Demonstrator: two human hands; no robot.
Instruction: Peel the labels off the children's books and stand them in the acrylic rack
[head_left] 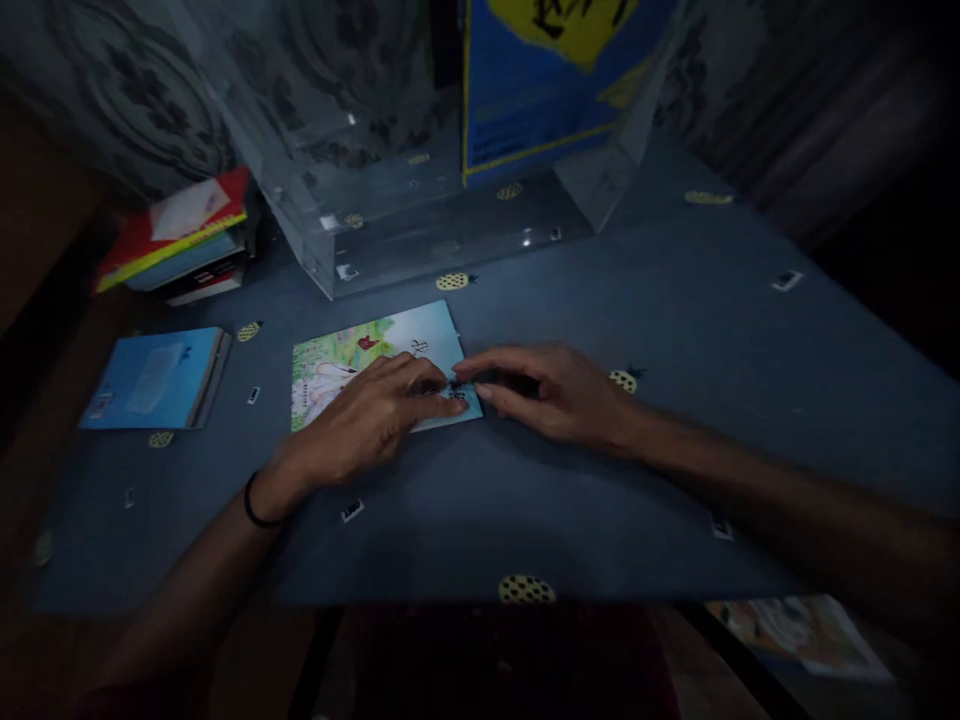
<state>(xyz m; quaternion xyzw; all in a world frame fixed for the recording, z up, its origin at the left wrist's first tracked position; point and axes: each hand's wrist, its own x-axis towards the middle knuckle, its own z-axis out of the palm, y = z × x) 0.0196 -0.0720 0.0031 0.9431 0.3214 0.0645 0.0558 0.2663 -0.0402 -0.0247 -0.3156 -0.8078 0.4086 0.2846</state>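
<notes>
Dim room, grey-blue tablecloth (675, 290). Your left hand (367, 415) lay over the illustrated booklet (382, 338), thumb slightly off the forefinger; your right hand (559, 392) was at its right end — thumb and forefinger apart, tips pinching or not, couldn't tell. Long axis ran roughly left-right, left hand nearer its middle, covering part. Blue book (154, 375) sat left, clear stand (319, 262) behind.

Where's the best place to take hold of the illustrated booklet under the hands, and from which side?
Likely the upper part of its right edge, coming from the right. The booklet lies flat and looks thin, favouring an edge pinch; the left hand covers its lower middle and the right hand is near the edge's lower part.
</notes>
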